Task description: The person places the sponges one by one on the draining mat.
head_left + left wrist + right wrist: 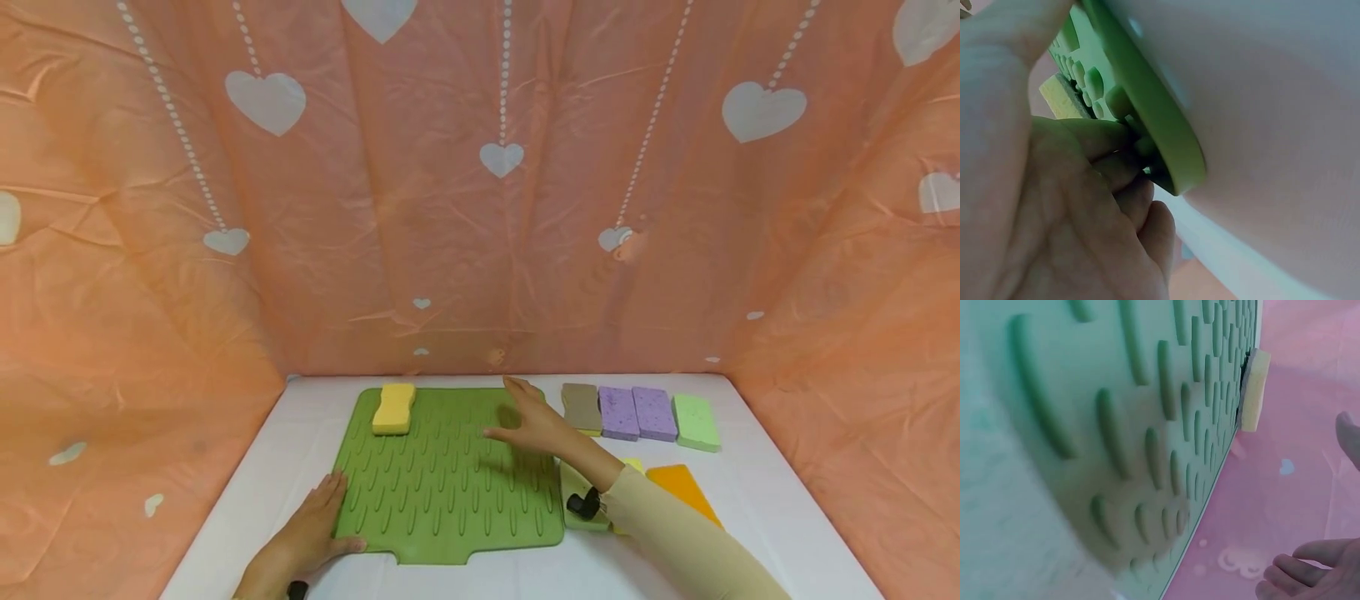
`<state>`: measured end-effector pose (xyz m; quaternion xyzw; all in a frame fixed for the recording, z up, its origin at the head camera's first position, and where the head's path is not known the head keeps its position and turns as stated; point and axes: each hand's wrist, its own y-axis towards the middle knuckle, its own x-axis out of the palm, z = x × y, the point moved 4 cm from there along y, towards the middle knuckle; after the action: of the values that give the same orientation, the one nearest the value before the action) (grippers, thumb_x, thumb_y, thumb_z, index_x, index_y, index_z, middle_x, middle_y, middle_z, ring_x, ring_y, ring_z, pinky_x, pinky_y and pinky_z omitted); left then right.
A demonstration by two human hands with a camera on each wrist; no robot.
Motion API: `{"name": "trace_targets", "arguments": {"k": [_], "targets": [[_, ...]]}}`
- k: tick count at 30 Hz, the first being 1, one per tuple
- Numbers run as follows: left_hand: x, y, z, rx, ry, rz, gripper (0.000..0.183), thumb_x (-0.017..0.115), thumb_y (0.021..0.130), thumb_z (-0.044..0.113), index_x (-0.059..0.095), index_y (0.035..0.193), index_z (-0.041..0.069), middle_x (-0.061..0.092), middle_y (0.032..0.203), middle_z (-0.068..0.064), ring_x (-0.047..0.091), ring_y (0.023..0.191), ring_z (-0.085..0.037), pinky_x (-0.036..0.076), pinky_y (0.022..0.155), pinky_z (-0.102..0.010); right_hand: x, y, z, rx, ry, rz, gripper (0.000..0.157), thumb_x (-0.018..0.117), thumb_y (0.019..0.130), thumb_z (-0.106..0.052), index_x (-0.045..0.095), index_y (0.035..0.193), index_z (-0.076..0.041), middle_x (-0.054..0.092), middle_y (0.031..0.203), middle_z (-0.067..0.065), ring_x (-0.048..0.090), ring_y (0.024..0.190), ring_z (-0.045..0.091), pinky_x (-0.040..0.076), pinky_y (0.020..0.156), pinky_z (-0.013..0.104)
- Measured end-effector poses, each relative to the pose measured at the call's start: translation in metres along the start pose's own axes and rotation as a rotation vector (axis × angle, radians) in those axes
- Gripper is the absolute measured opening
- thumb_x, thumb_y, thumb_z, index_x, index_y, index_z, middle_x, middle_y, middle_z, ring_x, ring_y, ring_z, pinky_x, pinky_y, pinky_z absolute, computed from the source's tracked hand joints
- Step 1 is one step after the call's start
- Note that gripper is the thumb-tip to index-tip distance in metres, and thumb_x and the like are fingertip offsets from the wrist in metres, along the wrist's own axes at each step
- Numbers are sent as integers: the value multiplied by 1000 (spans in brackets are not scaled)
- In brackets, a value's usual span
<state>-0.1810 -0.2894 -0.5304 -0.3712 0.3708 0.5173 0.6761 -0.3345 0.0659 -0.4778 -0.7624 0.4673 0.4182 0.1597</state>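
Note:
A green ridged mat (442,492) with a short tab at its front lies on the white table. On its far left part sits a yellow wavy-sided sponge (394,408), whose dark underside shows in the right wrist view. My left hand (306,523) rests at the mat's near left corner, fingers along the left edge and thumb by the front edge. Over the mat's right part hovers my right hand (532,425), empty, with thumb and fingers spread apart. Its shadow falls on the ridges.
Right of the mat, a back row holds a grey-brown sponge (581,406), two purple sponges (618,413) and a light green sponge (696,422). Nearer, my right forearm partly hides a pale green sponge (576,487) and an orange one (684,490). A peach curtain (450,225) encloses the table.

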Motion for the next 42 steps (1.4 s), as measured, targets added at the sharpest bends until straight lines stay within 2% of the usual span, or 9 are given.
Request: {"name": "trace_targets", "arguments": {"k": [6, 13, 16, 21, 23, 25, 30, 37, 42], "targets": [[0, 2, 2, 11, 0, -6, 116, 92, 83, 37, 26, 153, -28, 21, 163, -48, 18, 154, -63, 18, 126, -70, -14, -22, 11, 2, 12, 11, 109, 84, 92, -49, 26, 168, 3, 30, 171, 28, 26, 159, 49, 33, 124, 68], [1, 2, 1, 9, -7, -10, 116, 92, 82, 36, 26, 153, -28, 21, 163, -48, 18, 154, -63, 18, 126, -70, -27, -49, 29, 64, 18, 12, 110, 82, 93, -54, 23, 169, 1, 24, 172, 31, 30, 155, 55, 37, 119, 71], [1, 3, 0, 21, -21, -6, 117, 92, 82, 38, 26, 153, -28, 21, 163, -48, 18, 154, -63, 17, 126, -70, -33, -60, 36, 78, 35, 21, 109, 81, 94, -54, 24, 169, 1, 22, 172, 33, 40, 150, 55, 41, 116, 71], [3, 2, -1, 43, -49, 4, 118, 92, 81, 39, 27, 153, -28, 20, 162, -49, 17, 153, -64, 11, 127, -69, -41, -79, 46, 76, 43, 41, 108, 79, 95, -56, 24, 170, -1, 26, 173, 29, 36, 153, 53, 41, 115, 73], [2, 2, -2, 43, -41, 11, 118, 92, 81, 40, 27, 153, -28, 21, 162, -49, 17, 153, -64, 12, 127, -68, -44, -85, 50, 69, 29, 53, 106, 79, 95, -56, 25, 170, -4, 28, 173, 26, 26, 157, 53, 35, 117, 76], [2, 2, -1, 41, -15, 15, 117, 92, 82, 41, 28, 153, -28, 22, 163, -48, 19, 154, -63, 18, 126, -69, -47, -93, 53, 67, 4, 73, 105, 80, 95, -56, 29, 169, -4, 31, 171, 27, 25, 157, 55, 34, 117, 77], [2, 2, 0, 23, -1, 1, 116, 92, 82, 39, 28, 153, -27, 22, 163, -47, 19, 154, -62, 19, 126, -68, -55, -112, 65, 103, -16, 96, 105, 80, 94, -54, 31, 167, 3, 30, 170, 32, 27, 155, 58, 34, 117, 77], [2, 1, -2, 26, 8, 3, 116, 92, 83, 39, 28, 153, -27, 23, 163, -47, 19, 154, -63, 19, 126, -69, -65, -136, 76, 140, -42, 92, 103, 80, 95, -54, 32, 166, 2, 31, 168, 34, 32, 152, 59, 36, 114, 79], [1, 2, -5, 22, 6, 1, 117, 91, 83, 40, 27, 153, -27, 22, 163, -47, 19, 154, -63, 19, 126, -70, -74, -151, 81, 127, -66, 95, 99, 82, 94, -48, 36, 163, 6, 36, 165, 35, 35, 149, 61, 37, 113, 80]]}}
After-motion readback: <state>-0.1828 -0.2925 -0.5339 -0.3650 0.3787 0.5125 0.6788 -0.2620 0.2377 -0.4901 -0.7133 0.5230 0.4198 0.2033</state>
